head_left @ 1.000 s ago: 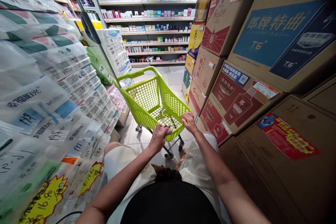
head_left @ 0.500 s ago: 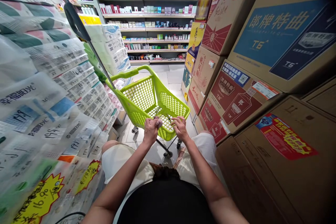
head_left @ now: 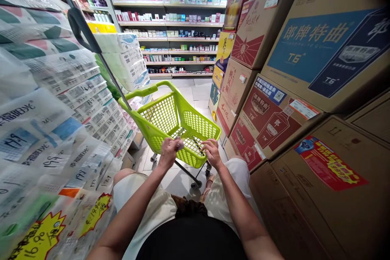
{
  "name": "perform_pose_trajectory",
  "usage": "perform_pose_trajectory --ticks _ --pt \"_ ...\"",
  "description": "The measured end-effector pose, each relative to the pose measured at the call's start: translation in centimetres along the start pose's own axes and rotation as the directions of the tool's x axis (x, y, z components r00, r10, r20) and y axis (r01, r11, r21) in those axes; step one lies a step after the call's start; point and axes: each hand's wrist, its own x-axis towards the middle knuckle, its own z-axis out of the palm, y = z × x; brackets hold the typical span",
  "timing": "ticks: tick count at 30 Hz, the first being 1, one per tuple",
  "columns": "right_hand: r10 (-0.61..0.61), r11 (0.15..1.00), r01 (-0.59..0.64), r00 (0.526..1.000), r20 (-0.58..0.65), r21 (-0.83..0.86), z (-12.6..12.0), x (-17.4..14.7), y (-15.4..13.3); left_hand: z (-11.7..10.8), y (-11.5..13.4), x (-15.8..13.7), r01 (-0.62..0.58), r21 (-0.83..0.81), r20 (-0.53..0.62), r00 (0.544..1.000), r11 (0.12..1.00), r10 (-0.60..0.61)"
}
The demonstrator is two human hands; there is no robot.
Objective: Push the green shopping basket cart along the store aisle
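Note:
My left hand is closed around a small pinkish-grey wad, whose kind is too small to make out. It is at the near left rim of a lime-green shopping cart. Across from it, my right hand has its fingers curled in a pinch near the cart's front corner. Whatever sits between those fingertips, if anything, is too fine to see. The cart's basket has lattice walls, and the floor of it shows between my hands.
Plastic-wrapped paper packs with price signs rise on the left. Stacked cardboard cartons wall in the right. A metal pole with a dark handle leans up from the cart's left side. Stocked shelves stand at the back.
Both hands stay close over the cart's near end; the left has shifted slightly left and down with the wad. The view has moved a little, so the surroundings sit lower.

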Motion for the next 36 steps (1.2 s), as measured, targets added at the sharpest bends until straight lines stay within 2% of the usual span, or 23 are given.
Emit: perform_pose_trajectory --ticks 2,3,6,8,11,13,17,19,21,23,27,31,32,35,36 --pt "0.009 1.0 -0.009 1.0 0.021 0.0 -0.3 0.0 0.1 -0.4 -0.5 0.6 0.092 0.032 -0.071 0.993 0.995 -0.09" --pt "0.016 1.0 -0.016 0.999 0.027 -0.004 -0.4 0.0 0.1 -0.5 -0.6 0.7 0.1 0.034 -0.08 0.992 0.994 -0.097" --pt "0.038 0.999 -0.037 0.999 0.021 -0.032 -0.8 0.1 0.4 -0.8 -0.8 1.0 -0.046 -0.002 0.032 0.998 0.999 0.046" --pt "0.042 0.998 -0.041 0.999 0.019 -0.058 -1.2 0.2 0.5 -1.1 -1.0 1.3 -0.082 -0.004 0.071 0.994 0.997 0.082" --pt "0.036 0.995 -0.032 0.999 0.039 -0.095 -2.0 0.5 0.2 -1.4 -1.5 1.8 0.067 0.041 -0.038 0.997 0.997 -0.065" --pt "0.052 0.987 -0.045 0.998 0.04 -0.153 -2.1 0.9 -0.9 -1.1 -1.4 1.5 0.113 0.021 -0.067 0.992 0.993 -0.111" --pt "0.076 0.955 -0.059 0.996 0.048 -0.292 -0.8 1.2 -4.5 -0.2 -1.1 0.4 -0.003 -0.057 0.032 0.999 0.998 0.004" --pt "0.074 0.942 -0.051 0.996 0.056 -0.331 0.2 1.0 -5.9 -0.4 -1.5 0.4 0.035 -0.033 -0.011 0.999 0.999 -0.035" --pt "0.078 0.923 -0.053 0.996 0.05 -0.381 0.9 0.7 -6.6 -0.9 -2.2 0.8 0.116 -0.001 -0.101 0.988 0.993 -0.116" --pt "0.063 0.91 -0.034 0.996 0.056 -0.412 1.2 0.5 -6.5 -1.2 -2.8 1.1 0.137 0.012 -0.13 0.982 0.991 -0.134" --pt "-0.041 0.921 0.079 0.993 0.106 -0.38 0.7 0.6 -5.4 -1.7 -3.4 1.7 0.034 0.054 -0.01 0.999 0.998 -0.034" --pt "-0.083 0.934 0.115 0.991 0.106 -0.338 0.1 0.9 -4.7 -2.5 -4.3 2.9 0.15 0.106 -0.144 0.981 0.983 -0.134" --pt "-0.08 0.938 0.11 0.991 0.104 -0.329 0.0 1.0 -4.6 -2.6 -4.5 3.2 0.144 0.098 -0.14 0.982 0.985 -0.129" --pt "-0.071 0.949 0.097 0.993 0.098 -0.299 -0.2 1.0 -4.2 -3.0 -4.9 3.5 0.02 0.076 -0.012 1.0 0.997 -0.019" --pt "-0.069 0.952 0.095 0.993 0.099 -0.29 -0.3 1.0 -4.1 -3.2 -5.1 3.6 0.006 0.082 0.0 1.0 0.997 -0.006"
